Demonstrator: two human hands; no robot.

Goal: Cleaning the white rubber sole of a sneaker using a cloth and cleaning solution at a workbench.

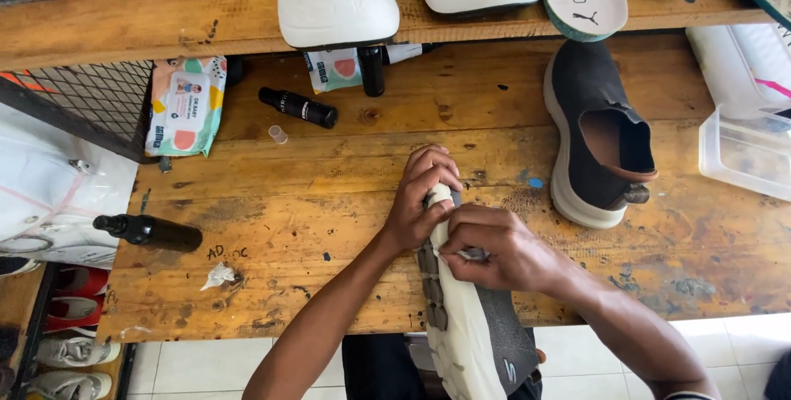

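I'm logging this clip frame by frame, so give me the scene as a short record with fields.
left hand: grips the toe of the held shoe
right hand: presses a small wipe to the shoe's white sole edge
surface: worn wooden table
nearby: matching dark shoe at right; dark bottle at left; crumpled wipe

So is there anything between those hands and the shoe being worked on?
Nothing visible. The left hand wraps the toe of the grey shoe directly, and the right hand presses on its white sole edge, pinching what looks like a small wipe, partly hidden. The other shoe lies apart on the wooden table.
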